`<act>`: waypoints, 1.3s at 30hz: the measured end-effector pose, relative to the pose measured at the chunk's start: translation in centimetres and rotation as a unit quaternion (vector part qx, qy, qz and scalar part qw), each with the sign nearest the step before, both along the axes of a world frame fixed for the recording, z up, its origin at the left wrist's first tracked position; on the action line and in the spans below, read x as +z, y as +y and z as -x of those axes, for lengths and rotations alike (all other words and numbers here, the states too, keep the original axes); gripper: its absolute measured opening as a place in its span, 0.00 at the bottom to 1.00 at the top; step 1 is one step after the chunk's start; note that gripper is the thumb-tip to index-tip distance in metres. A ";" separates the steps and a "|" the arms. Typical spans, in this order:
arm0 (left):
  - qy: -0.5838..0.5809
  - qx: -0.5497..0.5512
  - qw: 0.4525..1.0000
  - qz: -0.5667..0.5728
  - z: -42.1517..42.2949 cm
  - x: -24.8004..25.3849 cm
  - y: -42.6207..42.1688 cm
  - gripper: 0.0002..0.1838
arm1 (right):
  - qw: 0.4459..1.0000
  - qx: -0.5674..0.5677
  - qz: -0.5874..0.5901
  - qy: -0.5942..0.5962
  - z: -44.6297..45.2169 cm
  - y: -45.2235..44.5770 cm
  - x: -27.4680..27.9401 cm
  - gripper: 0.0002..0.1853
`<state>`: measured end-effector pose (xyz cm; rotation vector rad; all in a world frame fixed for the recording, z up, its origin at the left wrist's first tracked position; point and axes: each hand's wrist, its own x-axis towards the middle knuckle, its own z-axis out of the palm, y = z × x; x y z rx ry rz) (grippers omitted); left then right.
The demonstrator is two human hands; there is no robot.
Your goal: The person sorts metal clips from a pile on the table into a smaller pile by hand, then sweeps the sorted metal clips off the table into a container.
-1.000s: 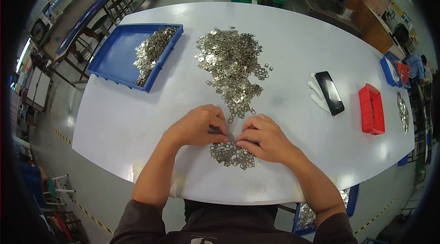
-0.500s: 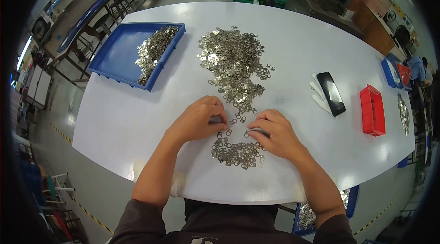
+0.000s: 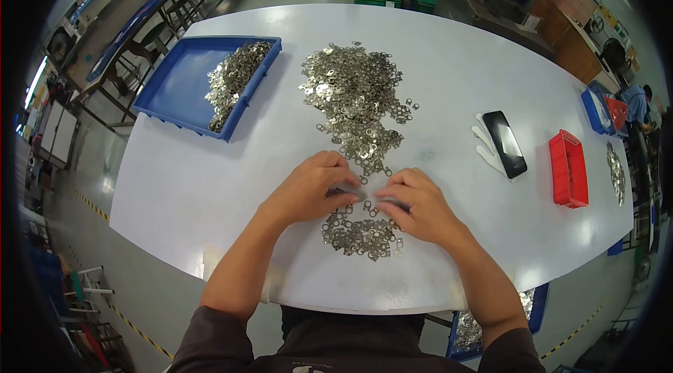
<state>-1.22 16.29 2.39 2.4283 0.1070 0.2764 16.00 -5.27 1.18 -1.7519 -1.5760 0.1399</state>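
Note:
Small flat metal ring-shaped tabs lie in a large heap (image 3: 350,85) in the middle of the white table, with a tail running toward me. A smaller pile (image 3: 361,236) of the same tabs is nearer to me. Between the two piles, my left hand (image 3: 315,187) reaches in from the left, its thumb and curled fingers apart. Opposite it, my right hand (image 3: 420,205) is bent over the table with thumb and fingers apart. I see no tab gripped in either hand. A few loose tabs (image 3: 369,209) lie between and just below the fingertips.
A blue tray (image 3: 175,82) partly filled with tabs stands at the left. On the right are a phone (image 3: 505,144) on a white glove (image 3: 485,148), a red bin (image 3: 561,170) and another tab pile (image 3: 616,175). A person (image 3: 636,105) is at the far right.
My left hand has shifted right, and its fingertips are closer to those of my right hand. Some loose tabs between the hands have moved toward the near pile.

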 end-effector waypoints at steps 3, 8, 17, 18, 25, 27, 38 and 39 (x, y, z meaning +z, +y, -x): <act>-0.050 0.036 0.997 -0.054 -0.4 -0.1 -0.6 0.16 | 0.996 -0.084 0.003 -0.022 -0.3 0.0 0.0 0.10; -0.017 0.008 0.998 -0.059 0.0 -0.6 0.2 0.20 | 0.999 -0.032 0.007 -0.005 -0.8 -0.2 -0.2 0.11; -0.041 0.023 0.996 -0.079 -0.5 -0.3 -0.2 0.19 | 0.995 -0.081 0.005 -0.064 -1.1 0.6 -0.3 0.15; -0.027 0.025 0.997 -0.066 -0.4 -0.3 0.1 0.18 | 0.996 -0.081 0.010 -0.038 -1.1 0.4 -0.5 0.14; -0.024 0.038 0.997 -0.055 -0.6 0.3 -0.7 0.14 | 0.994 -0.087 -0.002 -0.061 -0.8 0.7 -0.1 0.11; -0.007 0.027 0.998 -0.052 -0.4 0.3 -0.5 0.14 | 0.997 -0.066 0.002 -0.041 -1.0 0.4 -0.4 0.10; 0.048 0.009 0.995 0.082 0.5 1.0 1.0 0.09 | 1.000 -0.019 0.020 0.012 -0.9 0.1 -0.2 0.11; 0.038 0.012 0.996 0.082 0.6 1.1 1.3 0.09 | 0.999 -0.029 0.014 0.018 -0.9 0.0 -0.4 0.11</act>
